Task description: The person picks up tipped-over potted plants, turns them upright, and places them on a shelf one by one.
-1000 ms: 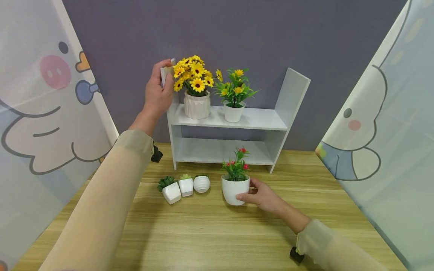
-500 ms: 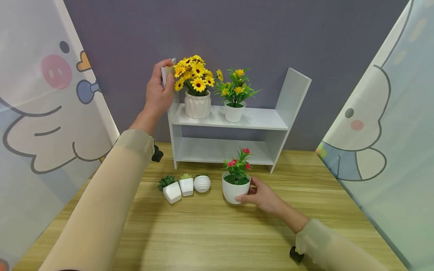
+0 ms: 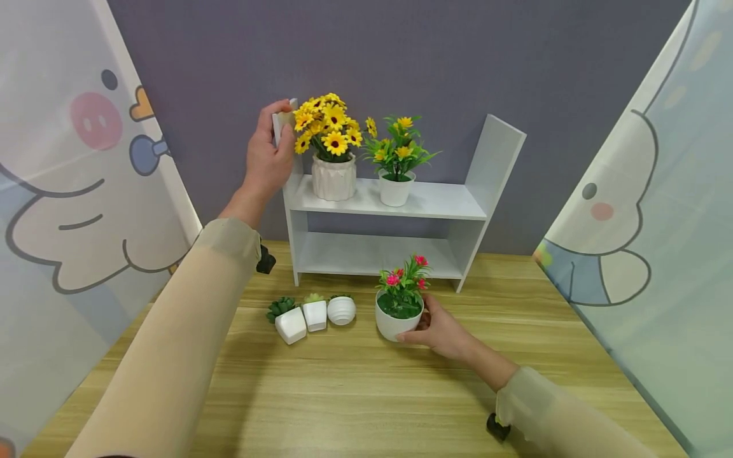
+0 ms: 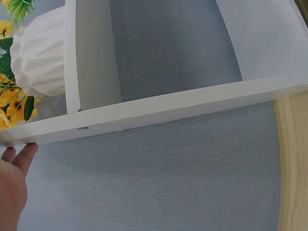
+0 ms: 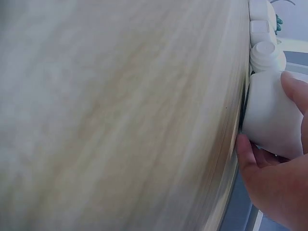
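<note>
In the head view, my left hand (image 3: 269, 149) grips the top of the left side panel of a white two-tier shelf (image 3: 389, 215). The left wrist view shows its fingertips at that panel (image 4: 159, 108). My right hand (image 3: 443, 331) holds a white flowerpot (image 3: 395, 326) with green leaves and red-pink flowers from its right side, thumb in front. The pot's open top faces up toward the head camera. Its base is at or close to the wooden table (image 3: 343, 394). In the right wrist view, fingers and thumb are around the white pot (image 5: 272, 110).
On the upper shelf board stand a ribbed pot of yellow daisies (image 3: 334, 178) and a smaller yellow-flowered pot (image 3: 395, 189). Left of the held pot, three small succulent pots (image 3: 315, 315) lie in a row. A grey wall (image 3: 401, 57) stands behind.
The red-flowered pot has tipped from leaning back to more upright in my right hand, so more of its green inside shows. My left hand stays on the shelf panel.
</note>
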Demonstrator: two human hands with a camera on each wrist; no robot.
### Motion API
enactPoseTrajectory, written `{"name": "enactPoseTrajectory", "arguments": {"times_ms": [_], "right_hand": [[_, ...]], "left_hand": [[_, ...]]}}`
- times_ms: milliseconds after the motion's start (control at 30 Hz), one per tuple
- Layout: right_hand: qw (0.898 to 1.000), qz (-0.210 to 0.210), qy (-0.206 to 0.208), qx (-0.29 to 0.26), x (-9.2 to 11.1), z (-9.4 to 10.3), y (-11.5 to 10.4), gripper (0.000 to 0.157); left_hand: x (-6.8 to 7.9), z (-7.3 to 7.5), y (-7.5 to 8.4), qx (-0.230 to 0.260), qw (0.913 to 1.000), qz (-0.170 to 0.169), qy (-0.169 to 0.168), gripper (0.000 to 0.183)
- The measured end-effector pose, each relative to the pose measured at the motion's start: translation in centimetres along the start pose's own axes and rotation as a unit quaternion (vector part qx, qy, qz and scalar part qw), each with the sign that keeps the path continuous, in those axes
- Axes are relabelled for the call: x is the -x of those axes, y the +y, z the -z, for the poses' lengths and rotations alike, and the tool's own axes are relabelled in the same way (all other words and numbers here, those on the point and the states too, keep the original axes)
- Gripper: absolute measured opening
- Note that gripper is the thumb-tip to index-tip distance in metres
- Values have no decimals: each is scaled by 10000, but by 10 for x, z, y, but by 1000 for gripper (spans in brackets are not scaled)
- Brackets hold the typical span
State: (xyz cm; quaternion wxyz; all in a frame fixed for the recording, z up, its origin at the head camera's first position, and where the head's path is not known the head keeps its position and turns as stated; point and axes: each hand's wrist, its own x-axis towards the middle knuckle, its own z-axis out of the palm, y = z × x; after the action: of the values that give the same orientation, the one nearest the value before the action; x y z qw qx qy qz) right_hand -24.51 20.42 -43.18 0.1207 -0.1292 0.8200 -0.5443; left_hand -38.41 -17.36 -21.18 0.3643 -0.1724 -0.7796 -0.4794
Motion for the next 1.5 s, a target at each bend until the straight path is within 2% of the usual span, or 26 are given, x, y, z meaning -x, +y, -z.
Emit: {"name": "enactPoseTrajectory", "arguments": {"times_ms": [200,533,700,800,1000,1133,1233,1500], "right_hand": [[9997,153,55,164,-4,-1,1,112],[9994,61,120,310,-5,-4,0,117],[9996,33,14,298,-7,-3,1,123],[9993,39,-188,310,-7,-1,2,125],[9979,123,-596,240,-7,6,6,112],[9980,153,-565,231,-9,8,8,103],[9983,129,-519,227,-10,7,9,102],[9988,17,-457,189,-9,5,7,118]], "left_hand": [[0,0,0,8,10000,0,-16,45],[0,1,1,-5,10000,39,-38,46],[0,1,1,1,10000,55,-39,45],[0,1,1,12,10000,47,-26,45],[0,1,1,13,10000,55,-31,46],[0,1,1,26,10000,76,-33,46],[0,1,1,60,9999,79,-44,46],[0,0,1,46,9999,131,-46,45]]}}
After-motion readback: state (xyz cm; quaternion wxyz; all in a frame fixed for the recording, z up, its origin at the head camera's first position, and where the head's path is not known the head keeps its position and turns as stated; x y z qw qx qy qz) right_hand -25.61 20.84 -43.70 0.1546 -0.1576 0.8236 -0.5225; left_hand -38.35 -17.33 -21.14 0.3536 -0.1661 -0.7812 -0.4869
